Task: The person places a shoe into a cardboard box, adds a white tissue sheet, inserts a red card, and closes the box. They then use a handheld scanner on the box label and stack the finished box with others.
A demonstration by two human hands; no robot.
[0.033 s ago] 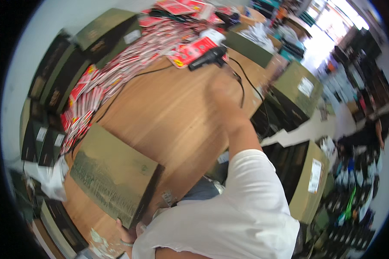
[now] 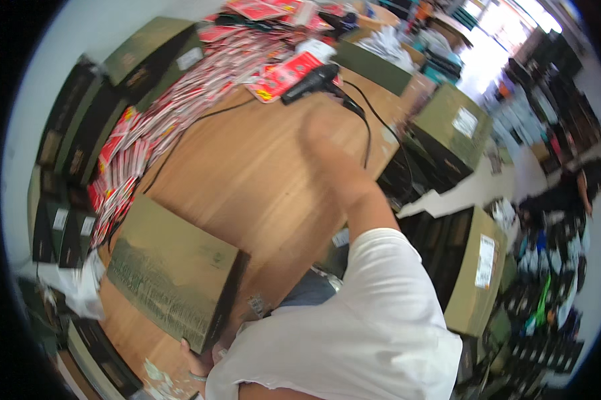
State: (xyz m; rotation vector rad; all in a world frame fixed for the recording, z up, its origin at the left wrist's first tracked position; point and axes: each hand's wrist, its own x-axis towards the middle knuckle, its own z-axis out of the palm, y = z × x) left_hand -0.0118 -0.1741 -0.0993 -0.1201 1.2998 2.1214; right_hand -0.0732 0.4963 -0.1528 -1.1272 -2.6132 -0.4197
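Note:
A flat olive-green shoe box (image 2: 174, 267) with a dark side and a printed landscape on its lid lies at an angle on the near left of the wooden table. At its near lower corner, my left hand (image 2: 192, 358) grips the edge, mostly hidden by the box and my sleeve. My right hand (image 2: 322, 127) is stretched far over the table, its fingers smeared by motion. Just beyond it lies a black hair dryer (image 2: 310, 83) with a cord. The dryer rests partly against a red and white printed packet (image 2: 284, 77).
Heaped red and white packets (image 2: 180, 107) run along the wall side. Dark green boxes (image 2: 150, 57) are stacked at the left, and more boxes (image 2: 450, 127) stand right of the table. An open carton (image 2: 374, 63) holds white paper. A person (image 2: 584, 187) is at the far right.
My right hand has shifted slightly left over the table and stays blurred. The whole view has moved a little; my left hand remains at the box corner.

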